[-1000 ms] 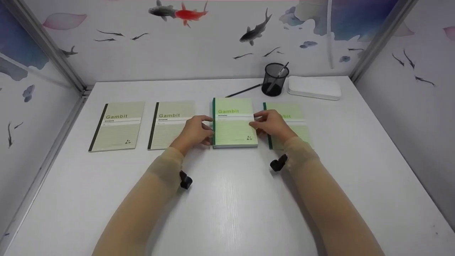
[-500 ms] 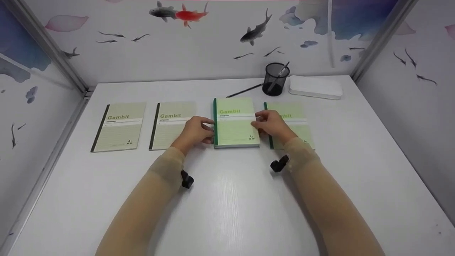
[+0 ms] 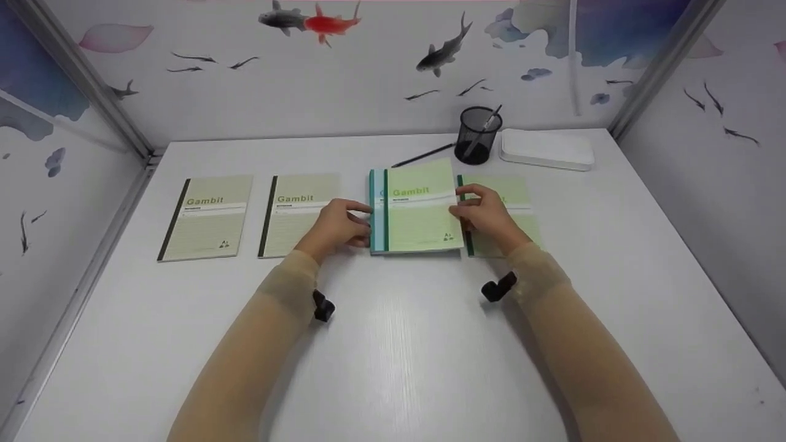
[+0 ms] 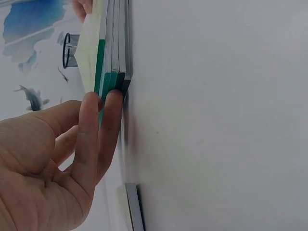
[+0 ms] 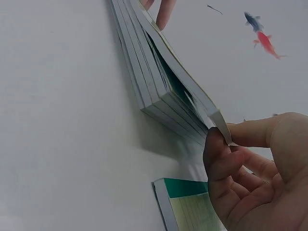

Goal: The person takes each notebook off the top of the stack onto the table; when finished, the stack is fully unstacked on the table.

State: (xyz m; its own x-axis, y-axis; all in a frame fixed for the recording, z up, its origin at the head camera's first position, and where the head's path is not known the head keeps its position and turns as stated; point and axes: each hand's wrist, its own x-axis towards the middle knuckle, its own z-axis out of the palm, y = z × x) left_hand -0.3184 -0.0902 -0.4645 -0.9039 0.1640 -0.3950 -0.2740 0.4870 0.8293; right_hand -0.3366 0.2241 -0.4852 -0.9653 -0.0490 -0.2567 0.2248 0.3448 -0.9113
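My right hand [image 3: 486, 212] pinches the right edge of a light green notebook [image 3: 424, 209] with a dark green spine. That notebook is shifted right on a stack, and its pinched side is raised and bent away from the notebooks below [image 5: 139, 62]. A blue notebook [image 3: 378, 239] shows along the left, just under it. At the stack's spine side, my left hand [image 3: 339, 226] touches with its fingertips; in the left wrist view its fingers [image 4: 87, 134] are fairly straight against the spines. Another green notebook [image 3: 522, 230] lies partly hidden under my right hand.
Two beige notebooks with black spines, one far left [image 3: 206, 221] and one nearer [image 3: 288, 230], lie on the white table [image 3: 393, 356]. Behind the stack are a pen [image 3: 422, 155], a black mesh pen cup [image 3: 476, 138] and a white case [image 3: 545, 150]. Printed walls enclose the table.
The top green notebook has slid right and lifted at its right edge, uncovering the blue notebook's left strip. My right hand moved right with it; my left hand stayed at the stack.
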